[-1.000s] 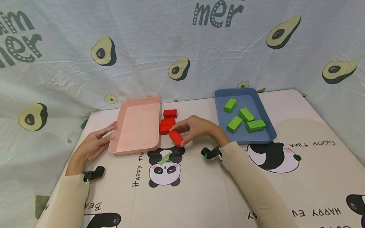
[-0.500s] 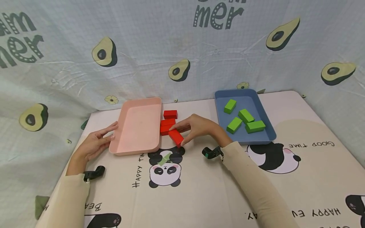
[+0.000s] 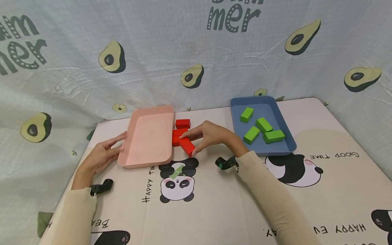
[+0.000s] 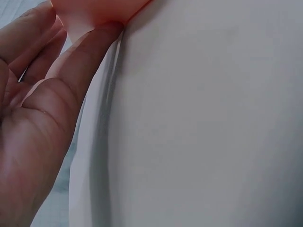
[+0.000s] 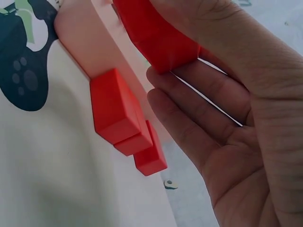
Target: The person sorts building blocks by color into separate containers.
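My right hand point(image 3: 209, 134) pinches a red block point(image 3: 186, 146) between thumb and fingers, tilted, close beside the right wall of the pink tray point(image 3: 150, 136). In the right wrist view the held block point(image 5: 158, 38) is above the tabletop. Several other red blocks point(image 3: 182, 124) lie along that wall; two sit side by side and one stands apart behind them. At the tray's left side, my left hand point(image 3: 102, 154) has its fingers extended, fingertips touching the outer wall. The left wrist view shows the thumb against a corner of the pink tray point(image 4: 94, 12).
A blue tray point(image 3: 242, 147) with several green blocks point(image 3: 251, 134) stands at the back right. The table point(image 3: 220, 200) bears a printed cover with pandas and lettering. Behind it hangs a pale cloth point(image 3: 153, 44) with avocado prints.
My right hand has shifted slightly left and up in the view, bringing the held red block nearer the pink tray. My left hand stays at the tray's side.
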Demonstrator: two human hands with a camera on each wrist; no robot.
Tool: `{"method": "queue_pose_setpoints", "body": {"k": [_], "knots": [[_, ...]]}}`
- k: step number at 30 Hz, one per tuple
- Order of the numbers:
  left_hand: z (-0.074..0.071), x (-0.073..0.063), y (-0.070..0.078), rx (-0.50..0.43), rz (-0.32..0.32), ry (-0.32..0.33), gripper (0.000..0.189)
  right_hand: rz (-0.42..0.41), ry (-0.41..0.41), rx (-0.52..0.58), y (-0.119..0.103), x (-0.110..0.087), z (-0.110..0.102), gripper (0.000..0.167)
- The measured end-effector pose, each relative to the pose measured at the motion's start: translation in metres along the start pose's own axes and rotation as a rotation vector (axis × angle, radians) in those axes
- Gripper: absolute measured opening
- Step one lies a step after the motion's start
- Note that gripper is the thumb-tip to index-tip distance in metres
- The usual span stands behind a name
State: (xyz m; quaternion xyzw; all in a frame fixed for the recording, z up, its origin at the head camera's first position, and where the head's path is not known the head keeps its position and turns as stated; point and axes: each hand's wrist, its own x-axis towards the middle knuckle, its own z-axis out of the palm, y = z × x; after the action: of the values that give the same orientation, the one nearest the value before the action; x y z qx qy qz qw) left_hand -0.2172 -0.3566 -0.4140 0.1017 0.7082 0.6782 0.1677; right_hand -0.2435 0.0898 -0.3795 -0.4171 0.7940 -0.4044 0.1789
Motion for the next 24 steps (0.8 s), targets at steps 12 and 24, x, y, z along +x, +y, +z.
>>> {"method": "queue_pose_setpoints", "body": {"k": [12, 24], "knots": [[0.002, 0.002, 0.001, 0.03, 0.009, -0.004, 0.058, -0.039, 0.033, 0.026, -0.003, 0.007, 0.0, 0.066], [0.0, 0.003, 0.0, 0.005, -0.03, -0.015, 0.059, -0.046, 0.051, 0.01, -0.006, 0.013, -0.002, 0.065]]}}
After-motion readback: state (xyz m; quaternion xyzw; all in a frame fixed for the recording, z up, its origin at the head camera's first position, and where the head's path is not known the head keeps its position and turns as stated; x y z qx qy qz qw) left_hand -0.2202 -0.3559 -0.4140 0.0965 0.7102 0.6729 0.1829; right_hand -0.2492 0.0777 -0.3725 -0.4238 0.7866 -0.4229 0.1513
